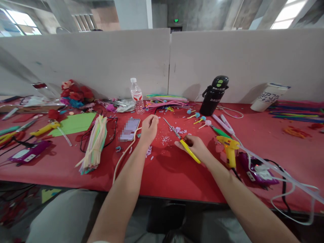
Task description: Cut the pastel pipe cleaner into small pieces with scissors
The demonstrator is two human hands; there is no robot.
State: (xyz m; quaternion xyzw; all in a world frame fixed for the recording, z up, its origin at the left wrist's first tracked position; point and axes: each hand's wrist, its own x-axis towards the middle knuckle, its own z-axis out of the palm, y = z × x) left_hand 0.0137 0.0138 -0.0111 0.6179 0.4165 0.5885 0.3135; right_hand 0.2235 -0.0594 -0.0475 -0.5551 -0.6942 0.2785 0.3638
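Observation:
My right hand (196, 146) grips a pair of scissors (187, 151) with yellow handles, its blades pointing up and to the left over the red table. My left hand (150, 129) is closed in a pinch left of the blade tips; what sits between its fingers is too small to make out. Under and between the hands lie short lilac cut pieces (178, 130) and fine pale crumbs (165, 140). Beyond the scissors, several small pom-pom flowers (197, 115) on short stems lie in a row.
A phone (130, 129) and a bundle of pale fuzzy stems (96, 145) lie to the left. Behind stand a water bottle (137, 96) and a black flask (214, 96). A yellow glue gun (230, 152) and a purple power strip (258, 172) with cables are at right.

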